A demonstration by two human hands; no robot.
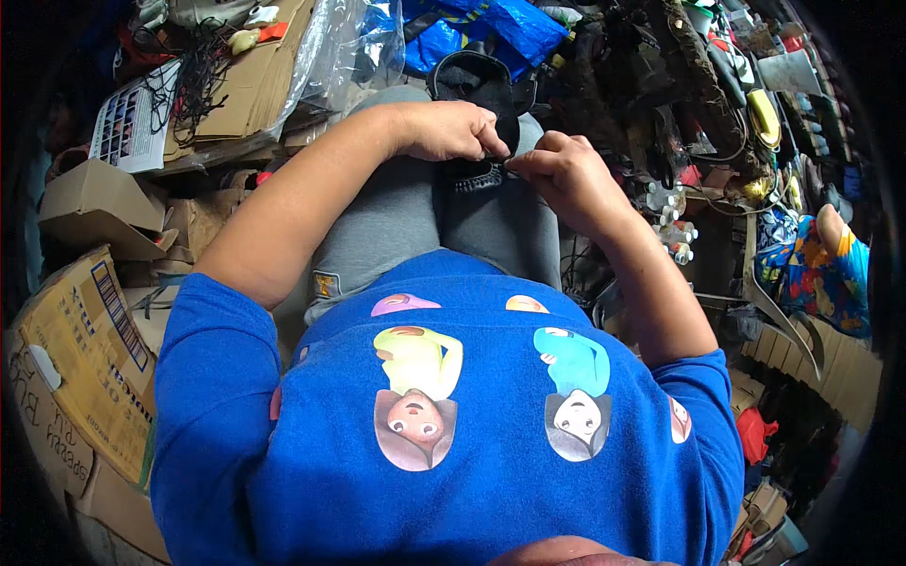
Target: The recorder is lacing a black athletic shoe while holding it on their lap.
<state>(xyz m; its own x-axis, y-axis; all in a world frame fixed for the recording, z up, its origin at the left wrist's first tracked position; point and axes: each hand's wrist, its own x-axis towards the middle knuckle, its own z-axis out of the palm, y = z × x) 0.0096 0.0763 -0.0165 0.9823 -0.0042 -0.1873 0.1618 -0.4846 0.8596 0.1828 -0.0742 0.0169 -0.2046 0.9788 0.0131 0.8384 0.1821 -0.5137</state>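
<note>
A black shoe (472, 83) rests on my lap between my grey-clad knees, its opening away from me and its toe end toward me. Pale stitches run along the rim at the near end. My left hand (453, 130) is closed at the left side of the shoe, fingers pressed against its upper. On the right side my right hand (564, 172) is closed in a pinch close to the stitched edge. Whatever lies between those right fingertips is too small to make out. The two hands' fingertips are a short gap apart.
Flattened cardboard (250, 99) with a black cord tangle (198, 85) lies at the far left. An open carton (99, 203) stands nearer. Beyond the shoe is a blue plastic bag (510, 33). Small bottles (672, 222) and crowded clutter line the right.
</note>
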